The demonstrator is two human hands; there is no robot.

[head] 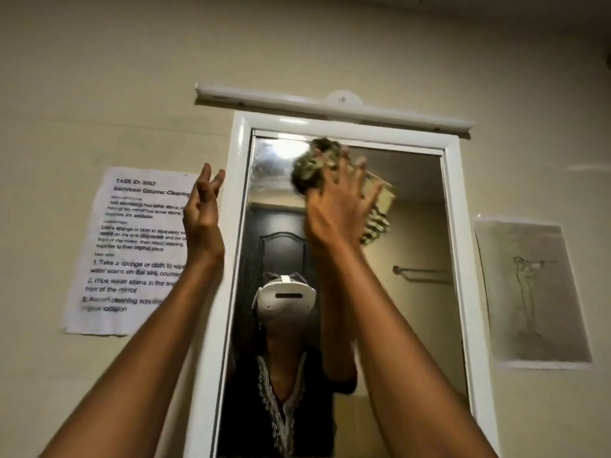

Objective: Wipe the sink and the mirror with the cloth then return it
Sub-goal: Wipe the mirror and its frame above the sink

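A tall mirror (420,226) in a white frame (458,246) fills the middle of the wall. My right hand (340,209) is raised against the upper part of the glass and presses a crumpled green-and-cream patterned cloth (312,168) flat to it, fingers spread over the cloth. The cloth's reflection shows just to the right of my hand. My left hand (203,213) is held up beside the mirror's left frame edge, fingers apart, holding nothing. The sink is out of view below.
A white tube light (264,97) is fixed just above the mirror. A printed task sheet (132,252) is taped to the wall at left, a sketch on paper (532,292) at right. The mirror reflects a person in a headset, a dark door and a towel rail.
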